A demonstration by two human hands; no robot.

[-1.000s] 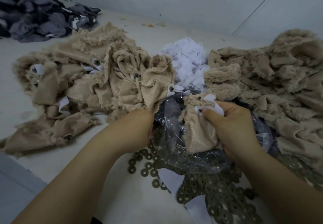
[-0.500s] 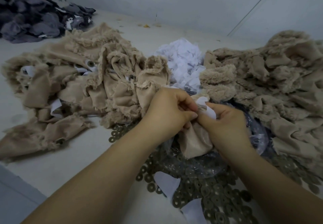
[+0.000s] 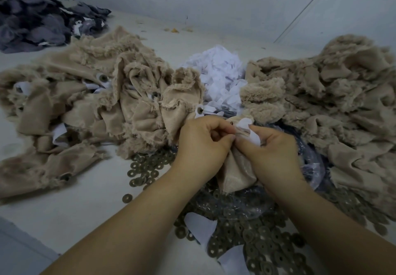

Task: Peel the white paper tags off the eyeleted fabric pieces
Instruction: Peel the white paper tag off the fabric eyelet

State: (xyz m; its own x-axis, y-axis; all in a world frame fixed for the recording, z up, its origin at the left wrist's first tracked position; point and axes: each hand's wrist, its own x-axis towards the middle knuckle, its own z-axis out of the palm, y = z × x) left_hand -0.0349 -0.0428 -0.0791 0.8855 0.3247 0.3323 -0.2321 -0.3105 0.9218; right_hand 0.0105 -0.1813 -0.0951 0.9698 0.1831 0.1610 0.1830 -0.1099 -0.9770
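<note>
A beige fabric piece (image 3: 236,174) hangs between both hands at the centre of the head view. My left hand (image 3: 203,146) pinches its top edge near a small metal eyelet. My right hand (image 3: 272,156) grips the fabric and pinches the white paper tag (image 3: 252,134), which stands partly lifted off the cloth. To the left lies a heap of beige pieces (image 3: 90,107) that still carry white tags and eyelets. A second beige heap (image 3: 334,107) lies to the right, with no tags showing.
A pile of loose white paper tags (image 3: 220,75) sits behind my hands. Several bronze metal rings (image 3: 257,236) and a clear plastic bag (image 3: 308,167) cover the table in front. Dark grey fabric (image 3: 38,19) lies at the far left by the wall.
My left hand rose from beside the plastic bag to the fabric's top edge and pinched it. The white tag now stands further off the cloth in my right hand.
</note>
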